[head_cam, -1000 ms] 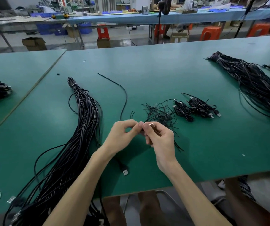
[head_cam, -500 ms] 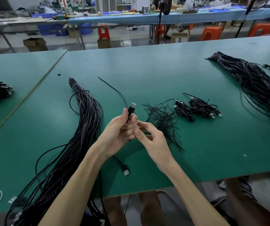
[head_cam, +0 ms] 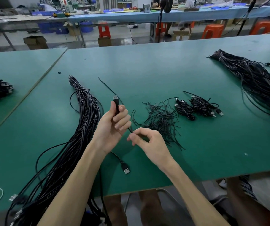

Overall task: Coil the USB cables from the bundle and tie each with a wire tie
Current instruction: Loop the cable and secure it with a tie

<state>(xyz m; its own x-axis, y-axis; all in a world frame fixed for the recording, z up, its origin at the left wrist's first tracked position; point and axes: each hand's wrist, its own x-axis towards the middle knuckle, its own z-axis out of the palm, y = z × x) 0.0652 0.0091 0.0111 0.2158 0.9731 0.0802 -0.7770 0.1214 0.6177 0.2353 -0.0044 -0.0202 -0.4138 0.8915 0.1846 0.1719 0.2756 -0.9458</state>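
Starting a coil, the left hand (head_cam: 113,126) grips one USB cable (head_cam: 116,101) near its upright end, and the right hand (head_cam: 150,144) pinches it just below. The bundle (head_cam: 85,121) lies to the left. The next move probably calls for even loops, with the wire ties (head_cam: 160,118) near.

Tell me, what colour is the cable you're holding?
The cable is black, seen best in the head view.
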